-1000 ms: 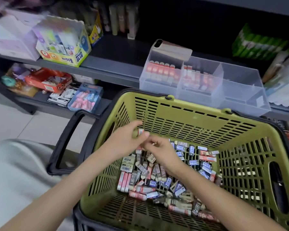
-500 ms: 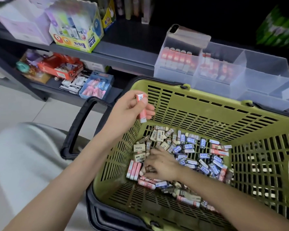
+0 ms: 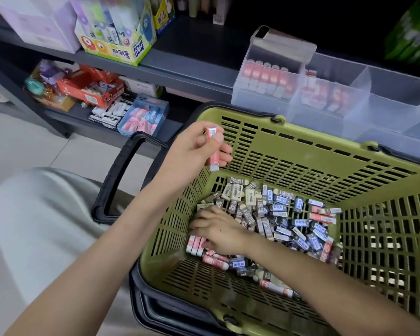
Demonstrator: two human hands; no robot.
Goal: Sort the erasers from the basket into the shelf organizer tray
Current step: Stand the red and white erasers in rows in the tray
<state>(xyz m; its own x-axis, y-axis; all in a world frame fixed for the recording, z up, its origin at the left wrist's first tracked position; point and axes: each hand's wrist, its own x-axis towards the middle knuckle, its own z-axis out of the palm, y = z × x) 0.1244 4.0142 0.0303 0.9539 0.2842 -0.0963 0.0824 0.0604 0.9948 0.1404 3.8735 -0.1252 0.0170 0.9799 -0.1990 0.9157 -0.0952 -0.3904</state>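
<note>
**Left hand lifts a pink eraser, right hand down in the pile**

The left hand (image 3: 196,151) is raised over the near-left corner of the green basket (image 3: 301,155), above its rim. Its thumb and curled fingers pinch a pink eraser (image 3: 212,159), which stands nearly upright with its barcoded end on top and its pale end hanging below the fingers. The right hand (image 3: 220,230) reaches across, palm down, into the basket, its bent fingers lying on a short row of pink erasers (image 3: 195,244) at the left edge of the loose pile (image 3: 284,214); whether it has closed round one I cannot tell. The pile covers the basket's floor: pink, blue-labelled, dark 2B and cream pieces, lying every way.

The basket has a black handle (image 3: 121,180) folded out to its left. Just behind it, on a dark grey shelf (image 3: 192,66), sits the clear organizer tray (image 3: 398,110); its left compartment holds a neat upright row of pink erasers (image 3: 264,76), and the next holds more. Further left on the shelf stands a yellow glue box (image 3: 117,44). A lower shelf carries mixed stationery. The floor (image 3: 22,141) is pale tile.
</note>
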